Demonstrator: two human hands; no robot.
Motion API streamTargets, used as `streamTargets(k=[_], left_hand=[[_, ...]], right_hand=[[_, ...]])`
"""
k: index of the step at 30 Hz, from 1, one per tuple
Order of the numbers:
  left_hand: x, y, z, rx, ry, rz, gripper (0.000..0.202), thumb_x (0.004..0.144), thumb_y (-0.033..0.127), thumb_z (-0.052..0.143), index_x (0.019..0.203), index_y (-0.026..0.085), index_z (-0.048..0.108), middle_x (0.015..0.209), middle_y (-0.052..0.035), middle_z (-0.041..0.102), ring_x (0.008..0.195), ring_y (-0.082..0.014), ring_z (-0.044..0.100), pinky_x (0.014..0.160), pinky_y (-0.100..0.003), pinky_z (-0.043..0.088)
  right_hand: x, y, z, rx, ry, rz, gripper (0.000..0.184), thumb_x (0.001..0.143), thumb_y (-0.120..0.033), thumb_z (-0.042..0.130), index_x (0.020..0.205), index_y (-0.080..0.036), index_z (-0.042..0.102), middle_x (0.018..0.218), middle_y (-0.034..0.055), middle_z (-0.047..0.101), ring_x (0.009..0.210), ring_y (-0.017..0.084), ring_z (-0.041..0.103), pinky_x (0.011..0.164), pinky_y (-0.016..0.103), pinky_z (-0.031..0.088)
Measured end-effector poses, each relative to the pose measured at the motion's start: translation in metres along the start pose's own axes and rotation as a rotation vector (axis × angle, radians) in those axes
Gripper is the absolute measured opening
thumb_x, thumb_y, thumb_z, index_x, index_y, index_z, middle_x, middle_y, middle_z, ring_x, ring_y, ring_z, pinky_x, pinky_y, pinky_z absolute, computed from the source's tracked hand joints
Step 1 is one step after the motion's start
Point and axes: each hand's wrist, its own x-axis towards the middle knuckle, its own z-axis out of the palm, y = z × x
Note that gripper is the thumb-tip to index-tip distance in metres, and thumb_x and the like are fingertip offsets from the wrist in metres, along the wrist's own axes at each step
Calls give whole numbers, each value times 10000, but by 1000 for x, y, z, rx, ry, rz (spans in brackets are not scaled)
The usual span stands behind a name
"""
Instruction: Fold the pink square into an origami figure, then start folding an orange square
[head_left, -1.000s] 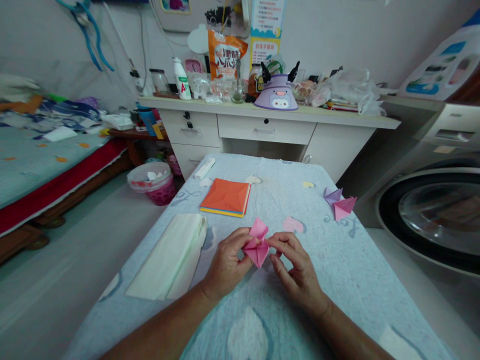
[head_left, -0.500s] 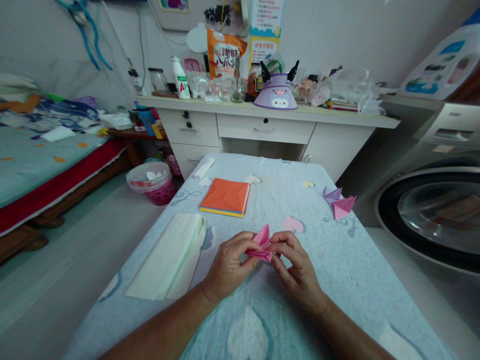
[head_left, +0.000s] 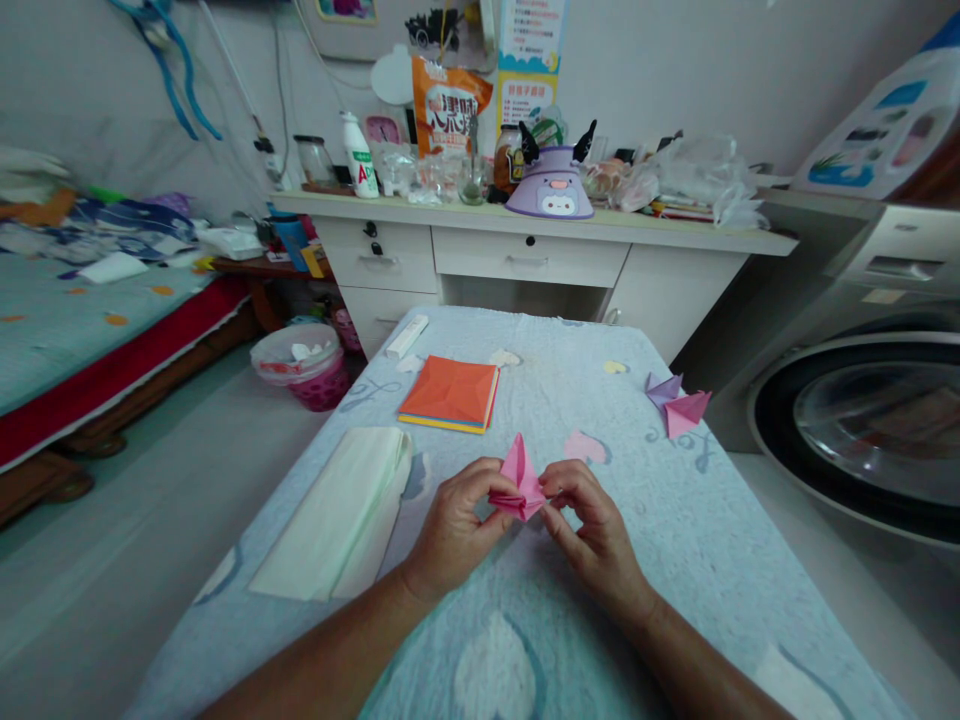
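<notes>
A small piece of folded pink origami paper (head_left: 521,476) is held between my two hands above the cloth-covered table, one pointed flap standing up. My left hand (head_left: 459,525) pinches its left side between thumb and fingers. On the other side, the thumb and fingertips of my right hand (head_left: 595,520) close on the paper's right edge. Beyond my hands lies a square stack of coloured paper (head_left: 450,392), orange on top. Two folded paper pieces, one purple (head_left: 661,388) and one pink (head_left: 685,413), rest near the table's right edge.
A pale folded sheet (head_left: 334,515) lies left of my hands on the table (head_left: 592,640). Toward the far left corner is a white narrow box (head_left: 407,337). A pink bin (head_left: 319,380) stands on the floor at left, a washing machine (head_left: 877,380) at right.
The pink paper has turned between my fingers. Its pointed flap now stands more upright and further left, and its front face shows more. Both hands stay nearly in place.
</notes>
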Motion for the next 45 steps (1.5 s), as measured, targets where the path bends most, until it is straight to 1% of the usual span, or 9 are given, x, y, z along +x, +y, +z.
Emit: streamTargets(k=[6, 12, 20, 30, 33, 36, 40, 42, 45], left_hand=[[-2, 2, 0, 23, -26, -12, 175, 740, 4, 621, 787, 173, 627, 729, 25, 574, 683, -99, 539, 654, -192, 412], [-1, 1, -1, 75, -60, 31, 214, 740, 16, 617, 866, 175, 687, 740, -3, 602, 703, -121, 569, 645, -208, 432], [-3, -1, 0, 113, -16, 71, 182, 763, 52, 621, 848, 185, 712, 725, -16, 635, 721, -138, 606, 658, -226, 460], [-3, 0, 0, 107, -12, 101, 185, 770, 36, 611, 832, 198, 677, 772, -12, 662, 757, -138, 613, 694, -237, 470], [-4, 0, 2, 139, 12, 49, 113, 783, 84, 630, 825, 189, 635, 769, -2, 647, 735, -128, 607, 686, -228, 467], [-7, 1, 5, 104, 63, -52, 216, 803, 150, 643, 1001, 202, 571, 836, 3, 650, 750, -116, 618, 696, -217, 477], [-7, 4, 6, 16, 50, -138, 575, 810, 145, 625, 1318, 226, 367, 794, 41, 641, 743, -104, 618, 746, -225, 479], [-4, 5, 4, 6, -5, -168, 470, 810, 166, 636, 1247, 214, 469, 785, 33, 637, 730, -109, 607, 728, -226, 471], [-1, 3, 1, 38, -101, -171, 87, 835, 252, 630, 858, 167, 633, 731, 10, 603, 704, -126, 576, 649, -222, 440]], right_hand=[[1, -3, -1, -48, -13, -45, 78, 892, -179, 538, 913, -221, 601, 918, 43, 560, 841, 163, 551, 687, 279, 466], [2, -3, -3, -74, -11, -31, 85, 900, -185, 539, 884, -215, 618, 891, 42, 580, 802, 158, 567, 680, 276, 462], [1, -1, -1, -38, -82, -12, 107, 905, -192, 542, 919, -220, 645, 908, 50, 607, 825, 165, 580, 696, 286, 471], [1, -1, 0, -62, -22, 44, 69, 876, -218, 579, 810, -202, 591, 773, 12, 607, 689, 132, 564, 633, 250, 460], [0, -2, 1, -64, 8, 97, 34, 869, -233, 585, 866, -204, 569, 768, 6, 609, 680, 127, 567, 631, 243, 467], [1, -5, 0, -55, -5, 103, 91, 880, -249, 572, 959, -205, 573, 787, 9, 608, 699, 131, 570, 635, 245, 467], [3, -10, -2, -89, -78, 24, 155, 921, -269, 515, 827, -200, 616, 755, 19, 570, 702, 142, 544, 638, 265, 440], [4, -11, -3, -91, -75, 15, 174, 929, -275, 504, 828, -199, 624, 756, 22, 563, 702, 146, 536, 642, 272, 434], [4, -11, -3, -64, -80, 31, 172, 930, -284, 508, 827, -199, 616, 760, 19, 551, 712, 148, 527, 655, 274, 427]])
